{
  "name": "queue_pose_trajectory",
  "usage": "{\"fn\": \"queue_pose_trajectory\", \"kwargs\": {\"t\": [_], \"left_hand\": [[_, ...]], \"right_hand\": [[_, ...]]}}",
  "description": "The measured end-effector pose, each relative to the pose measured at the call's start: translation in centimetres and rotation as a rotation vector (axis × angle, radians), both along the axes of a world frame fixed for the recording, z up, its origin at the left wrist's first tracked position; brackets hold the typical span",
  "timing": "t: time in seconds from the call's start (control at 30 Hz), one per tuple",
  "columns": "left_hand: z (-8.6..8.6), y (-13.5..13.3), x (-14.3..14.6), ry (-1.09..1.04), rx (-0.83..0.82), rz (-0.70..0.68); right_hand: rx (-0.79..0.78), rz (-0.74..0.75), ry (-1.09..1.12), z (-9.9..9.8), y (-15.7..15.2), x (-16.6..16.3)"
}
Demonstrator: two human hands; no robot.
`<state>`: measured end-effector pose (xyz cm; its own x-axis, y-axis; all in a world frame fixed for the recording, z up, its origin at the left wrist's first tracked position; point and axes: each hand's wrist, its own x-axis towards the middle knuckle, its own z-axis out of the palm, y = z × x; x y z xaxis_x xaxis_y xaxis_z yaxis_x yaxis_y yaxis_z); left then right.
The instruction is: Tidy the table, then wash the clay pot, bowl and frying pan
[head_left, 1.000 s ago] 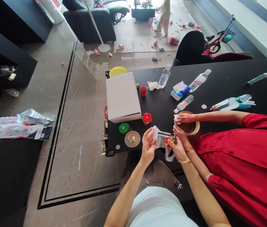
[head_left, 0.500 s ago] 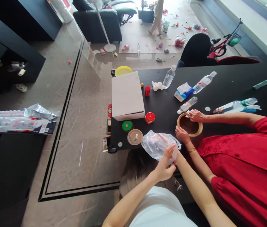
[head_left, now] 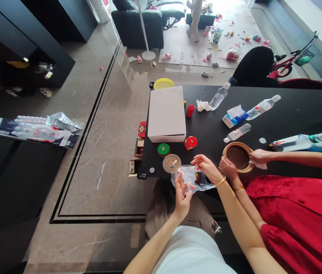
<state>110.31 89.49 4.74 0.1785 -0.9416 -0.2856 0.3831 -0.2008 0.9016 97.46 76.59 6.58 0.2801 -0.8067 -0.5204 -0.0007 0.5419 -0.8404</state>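
We see our left hand point(head_left: 182, 196), fingers apart, at the clear, crinkled plastic bag point(head_left: 188, 174); our right hand point(head_left: 209, 170), fingers parted, beside it.

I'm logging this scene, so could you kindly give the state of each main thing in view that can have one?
Plastic bag, crumpled
Left hand, fingers parted
Right hand, fingers parted
Round bowl, uncovered
White box, lid down
Green-lidded jar, closed
Red-lidded jar, closed
Tissue pack, open, tissue sticking out
Clear bottle, upright, capped
Small bottle, on its side
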Motion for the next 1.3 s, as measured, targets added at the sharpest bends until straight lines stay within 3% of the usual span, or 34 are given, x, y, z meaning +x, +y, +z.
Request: {"fn": "queue_pose_trajectory", "kwargs": {"t": [0.07,0.13,0.33,0.43,0.53,0.67,0.8,0.87,0.93,1.0,1.07,1.13,1.2,1.3], "left_hand": [[0.1,-0.2,0.3,0.009,-0.018,0.034],[0.3,-0.4,0.5,0.044,-0.037,0.041],[0.6,0.5,0.3,0.094,-0.132,-0.095],[1.0,1.2,0.6,0.083,-0.198,-0.127],[1.6,1.5,1.6,0.057,-0.201,-0.084],[1.9,1.7,3.5,0.025,-0.186,0.016],[1.8,2.5,4.8,0.008,-0.13,0.05],[1.9,3.0,5.1,-0.004,-0.112,0.052],[2.1,3.5,5.2,-0.027,-0.104,0.068],[2.3,4.0,5.2,-0.058,-0.114,0.101],[2.5,4.3,5.4,-0.088,-0.131,0.136],[2.5,4.4,5.8,-0.11,-0.135,0.172],[2.4,4.3,6.4,-0.122,-0.131,0.197],[2.1,3.3,6.9,-0.075,-0.152,0.095]], "right_hand": [[0.013,-0.072,-0.064,0.0,0.9,-0.3],[0.066,-0.049,-0.127,-0.9,2.2,-0.7],[0.236,-0.112,-0.057,-5.4,5.2,1.4],[0.194,-0.011,-0.017,-7.0,5.8,1.7],[0.058,0.106,0.257,-8.0,6.2,0.5],[-0.086,0.318,0.462,-6.6,5.7,-0.9],[-0.429,0.22,0.509,-2.6,3.1,1.5],[-0.633,0.263,0.603,-1.6,1.5,4.2],[-0.7,0.446,0.698,-2.1,0.3,7.1],[-0.65,0.612,0.806,-3.6,-0.3,9.6],[-0.593,0.667,0.885,-5.4,-0.2,11.1],[-0.578,0.64,0.906,-6.5,0.0,11.4],[-0.603,0.551,0.894,-6.3,0.0,10.7],[-0.707,0.392,0.861,-3.7,-0.7,8.1]]}}
